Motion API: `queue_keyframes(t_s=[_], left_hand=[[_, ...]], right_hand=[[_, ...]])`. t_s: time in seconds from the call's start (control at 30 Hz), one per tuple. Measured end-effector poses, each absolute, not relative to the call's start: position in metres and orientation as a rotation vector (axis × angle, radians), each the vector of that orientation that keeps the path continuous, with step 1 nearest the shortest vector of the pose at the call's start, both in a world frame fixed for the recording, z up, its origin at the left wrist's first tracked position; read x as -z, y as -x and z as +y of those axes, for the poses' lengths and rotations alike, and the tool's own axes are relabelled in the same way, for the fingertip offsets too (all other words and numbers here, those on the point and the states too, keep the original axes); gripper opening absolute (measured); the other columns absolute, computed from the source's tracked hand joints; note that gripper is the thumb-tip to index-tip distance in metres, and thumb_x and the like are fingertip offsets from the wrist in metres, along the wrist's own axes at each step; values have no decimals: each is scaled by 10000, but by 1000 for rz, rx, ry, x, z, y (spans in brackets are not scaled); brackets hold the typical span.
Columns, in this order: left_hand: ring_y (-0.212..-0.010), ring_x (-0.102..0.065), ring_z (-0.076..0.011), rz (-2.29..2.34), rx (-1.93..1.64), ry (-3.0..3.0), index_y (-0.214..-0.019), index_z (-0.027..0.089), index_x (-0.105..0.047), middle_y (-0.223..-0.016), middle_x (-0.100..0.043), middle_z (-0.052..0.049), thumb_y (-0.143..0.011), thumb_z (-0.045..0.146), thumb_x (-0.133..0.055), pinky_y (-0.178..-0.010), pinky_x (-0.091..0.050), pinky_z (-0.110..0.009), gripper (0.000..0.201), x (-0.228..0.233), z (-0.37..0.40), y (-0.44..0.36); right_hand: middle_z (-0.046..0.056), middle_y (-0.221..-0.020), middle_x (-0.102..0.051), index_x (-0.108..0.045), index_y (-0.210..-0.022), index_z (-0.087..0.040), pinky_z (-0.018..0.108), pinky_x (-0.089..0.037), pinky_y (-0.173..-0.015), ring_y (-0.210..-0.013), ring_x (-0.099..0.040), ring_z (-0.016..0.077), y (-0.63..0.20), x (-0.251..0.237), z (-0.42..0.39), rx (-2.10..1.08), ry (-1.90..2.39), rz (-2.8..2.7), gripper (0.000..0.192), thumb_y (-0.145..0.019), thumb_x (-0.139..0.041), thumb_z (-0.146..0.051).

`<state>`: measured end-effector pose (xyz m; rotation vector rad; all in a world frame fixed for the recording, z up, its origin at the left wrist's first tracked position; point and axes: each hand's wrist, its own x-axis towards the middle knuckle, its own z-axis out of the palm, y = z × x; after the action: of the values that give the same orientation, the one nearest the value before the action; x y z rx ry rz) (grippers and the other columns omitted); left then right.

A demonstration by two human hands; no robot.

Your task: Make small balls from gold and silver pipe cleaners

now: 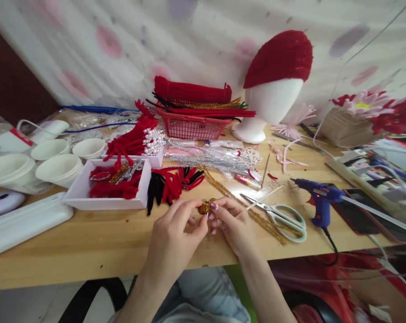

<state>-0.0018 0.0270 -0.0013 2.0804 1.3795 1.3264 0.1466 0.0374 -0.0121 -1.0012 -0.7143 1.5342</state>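
Note:
A small curled piece of gold tinsel pipe cleaner (205, 207) is pinched between my two hands above the table's front part. My left hand (178, 229) grips it from the left with thumb and fingertips. On the other side, the thumb and fingers of my right hand (232, 224) close on it too. A thin pale stick (265, 197) slants up from beside my right hand; whether that hand holds it, I cannot tell. Straight gold tinsel pipe cleaners (266, 225) lie under the open-bladed scissors (285, 219), just right of my right hand.
A blue glue gun (320, 195) rests at the right by a dark phone (354, 211). Left stands a white box (105, 204) of red pieces, beside paper cups (59, 170). Behind are a red basket (192, 127) of pipe cleaners and a white head form (268, 101) with a red cap.

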Motion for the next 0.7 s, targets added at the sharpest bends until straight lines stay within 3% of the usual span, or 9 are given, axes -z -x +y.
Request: queue_keyframes(t_s=[0.47,0.7], left_hand=[[-806,-708,-140,1114,-1472,-1859,-1082,121,-770,-934,-747,-84,-838,32,-665,-758,-575,-211,279,10,36,3],[-832,-709,-153,1112,-1514,-1845,-1025,173,-772,-936,-742,-64,-864,79,-661,-772,-594,-251,216,6,35,1]], right_hand=[[-19,-531,-678,-735,-666,-170,134,-504,-387,-406,-562,64,-150,8,37,-1618,976,-615,271,-594,-925,-350],[-20,-522,-669,-716,-647,-170,137,-493,-368,-380,-539,60,-152,11,38,-1601,995,-620,285,-584,-925,-353]])
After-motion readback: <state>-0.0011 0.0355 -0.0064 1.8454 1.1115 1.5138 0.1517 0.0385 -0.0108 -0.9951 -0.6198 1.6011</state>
